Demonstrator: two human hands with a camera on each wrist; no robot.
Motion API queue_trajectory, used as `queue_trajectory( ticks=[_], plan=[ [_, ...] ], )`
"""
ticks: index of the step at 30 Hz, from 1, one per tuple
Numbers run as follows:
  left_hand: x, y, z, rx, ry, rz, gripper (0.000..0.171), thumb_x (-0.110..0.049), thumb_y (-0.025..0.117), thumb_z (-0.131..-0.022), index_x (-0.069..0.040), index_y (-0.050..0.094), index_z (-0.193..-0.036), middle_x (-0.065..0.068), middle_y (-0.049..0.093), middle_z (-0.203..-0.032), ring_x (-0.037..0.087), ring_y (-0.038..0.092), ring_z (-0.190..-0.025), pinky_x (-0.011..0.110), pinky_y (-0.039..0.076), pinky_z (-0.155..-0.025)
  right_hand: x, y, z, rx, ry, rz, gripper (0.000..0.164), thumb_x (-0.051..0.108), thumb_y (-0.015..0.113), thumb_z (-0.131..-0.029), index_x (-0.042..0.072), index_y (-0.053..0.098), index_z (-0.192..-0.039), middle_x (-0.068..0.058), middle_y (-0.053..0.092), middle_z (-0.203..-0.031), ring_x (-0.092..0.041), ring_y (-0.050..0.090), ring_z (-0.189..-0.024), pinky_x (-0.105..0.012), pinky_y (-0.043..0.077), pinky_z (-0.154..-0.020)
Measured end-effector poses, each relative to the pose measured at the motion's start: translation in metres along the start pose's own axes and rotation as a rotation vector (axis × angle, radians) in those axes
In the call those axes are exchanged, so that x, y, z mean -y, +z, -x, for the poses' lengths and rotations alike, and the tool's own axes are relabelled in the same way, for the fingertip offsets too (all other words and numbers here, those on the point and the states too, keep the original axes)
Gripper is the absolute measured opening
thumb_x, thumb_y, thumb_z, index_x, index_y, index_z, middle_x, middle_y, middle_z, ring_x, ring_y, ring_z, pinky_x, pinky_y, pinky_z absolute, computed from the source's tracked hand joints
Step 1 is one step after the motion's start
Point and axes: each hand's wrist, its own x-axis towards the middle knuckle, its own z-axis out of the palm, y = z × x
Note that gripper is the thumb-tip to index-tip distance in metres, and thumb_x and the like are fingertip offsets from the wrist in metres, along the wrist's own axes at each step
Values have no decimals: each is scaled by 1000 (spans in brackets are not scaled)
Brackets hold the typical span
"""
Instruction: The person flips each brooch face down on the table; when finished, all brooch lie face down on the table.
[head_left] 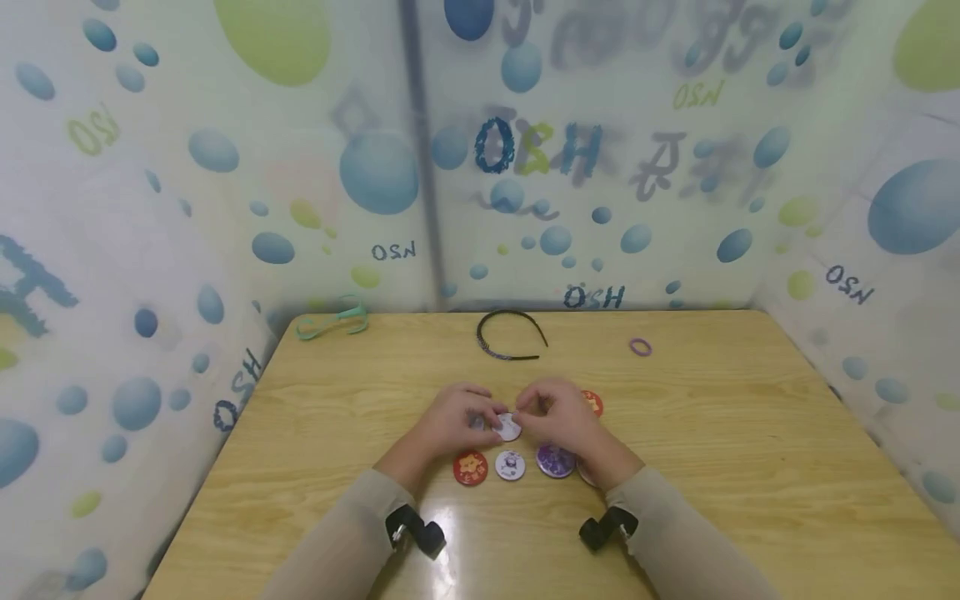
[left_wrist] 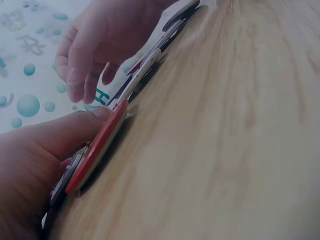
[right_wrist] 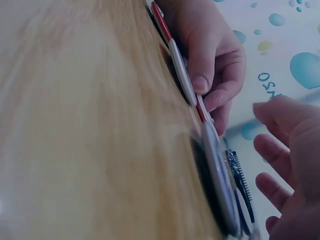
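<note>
Left hand pinched white badge at its 9 o'clock edge, thumb and forefinger. Right hand loose, gripping nothing, just beyond badge's 3 o'clock edge. Around white badge on table: star-marked red badge at 7 o'clock, small printed badge at 6, purple badge at 4, black headband at 12.
</note>
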Motion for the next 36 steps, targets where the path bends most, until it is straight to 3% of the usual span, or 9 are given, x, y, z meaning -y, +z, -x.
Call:
queue_trajectory(
  ticks=[4,8,12,15,20,22,31,36],
  plan=[
    [-1,6,3,6,13,-4,24,-31,91,-82,-20,83,-102,-10,78,-117,19,65,-117,48,45,-108,-2,-3,8,-87,44,-39,10,14,87,-89,18,79,-91,6,72,-99,-20,63,-98,-44,51,-91],
    [-10,14,5,35,-40,-38,38,-35,85,-89,-14,79,-119,-4,77,-118,21,67,-113,47,47,-106,-11,-6,19,-145,109,-35,8,16,86,-91,18,78,-91,0,71,-102,-22,62,-90,-38,52,-81],
    [-22,23,-8,45,-135,-47,50,-37,82,-91,-10,73,-131,4,74,-129,28,64,-123,49,45,-111,-24,-15,25,-220,175,-29,9,17,86,-91,19,78,-93,-2,72,-109,-21,67,-91,-34,56,-78],
    [-29,29,-24,47,-166,-41,53,-38,81,-93,-9,70,-136,8,70,-135,30,62,-128,49,43,-114,-34,-25,25,-246,123,4,13,13,88,-88,13,80,-99,-4,73,-109,-22,70,-98,-37,59,-85],
    [-31,32,-46,-14,-174,-61,51,-37,80,-94,-10,70,-136,8,70,-136,30,59,-131,48,41,-116,-43,-37,16,-213,-41,105,24,12,90,-85,8,82,-108,-4,77,-107,-25,65,-98,-42,56,-86],
    [-30,32,-49,-37,-177,-80,50,-37,80,-94,-11,70,-135,7,69,-136,30,58,-132,49,40,-117,-44,-39,13,-195,-61,138,27,15,91,-85,9,82,-110,-2,78,-109,-25,64,-102,-44,52,-90],
    [-31,39,-45,-66,-127,-195,46,-40,76,-96,-16,71,-135,5,68,-138,29,55,-135,51,35,-119,-43,-42,14,-75,26,306,51,35,87,-88,10,77,-130,-14,67,-133,-39,50,-131,-60,37,-111],
    [-31,45,-45,-88,-118,-213,43,-39,77,-96,-16,72,-132,3,69,-136,27,56,-133,50,37,-118,-42,-43,18,-50,32,328,46,36,85,-90,12,78,-129,-17,63,-137,-43,45,-134,-64,35,-111]
  ],
)
